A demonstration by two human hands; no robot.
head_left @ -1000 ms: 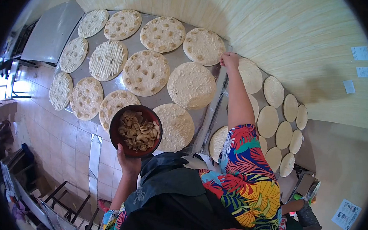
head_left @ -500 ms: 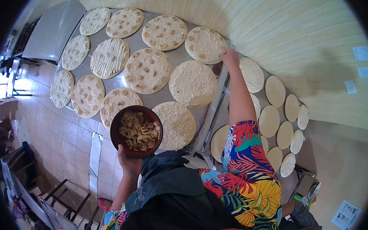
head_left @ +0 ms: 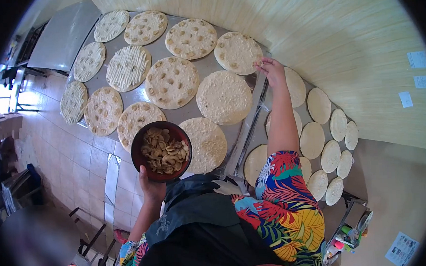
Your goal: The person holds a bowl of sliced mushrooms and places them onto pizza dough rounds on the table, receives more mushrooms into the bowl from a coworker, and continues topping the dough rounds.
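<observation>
My left hand (head_left: 152, 186) grips a dark bowl (head_left: 186, 159) by its near rim. Inside it are brownish slices that look like mushrooms (head_left: 165, 150). At the far right corner of the pizza rows, my right hand (head_left: 271, 71) reaches over the edge of a round pizza base (head_left: 237, 53), its fingers partly stretched and apart. A few slices lie on that base, mostly near its rim. Nearer to me are two bases with a lumpy pale topping and no slices, one in the middle (head_left: 224, 97) and one beside the bowl (head_left: 206, 145).
More bases with slices (head_left: 172, 82) fill the metal table, some striped with white sauce (head_left: 128, 68). Plainer bases (head_left: 312, 140) cover a second surface at the right. A wood-patterned wall (head_left: 324, 33) borders the far side. At lower left, a blurred round shape (head_left: 39, 238) appears.
My right hand has shifted slightly right, and its fingers have spread from a closed pose. The bowl has moved a little right. A blurred round shape has come in at lower left.
</observation>
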